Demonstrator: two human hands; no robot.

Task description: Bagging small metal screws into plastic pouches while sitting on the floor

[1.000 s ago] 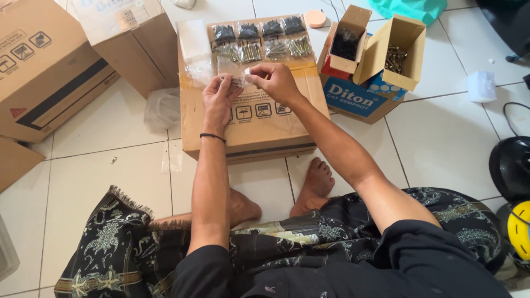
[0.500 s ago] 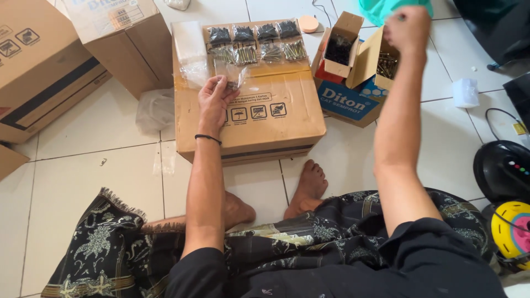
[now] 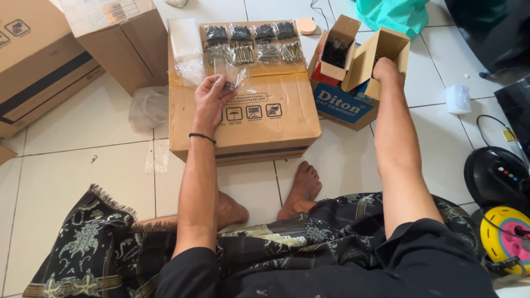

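Clear plastic bag (image 3: 234,80) stays pinched open in the left hand (image 3: 211,99) while, at two o'clock, the right hand (image 3: 385,70) dips into the small open carton (image 3: 381,52), its grip hidden.

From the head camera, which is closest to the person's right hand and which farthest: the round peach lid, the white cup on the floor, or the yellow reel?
Measured from the right hand:
1. White cup, on the tiles just to its right, nearest.
2. Peach lid, on the big carton's far edge, to its left, somewhat farther.
3. Yellow reel, low at the right edge of the view, plainly farthest.
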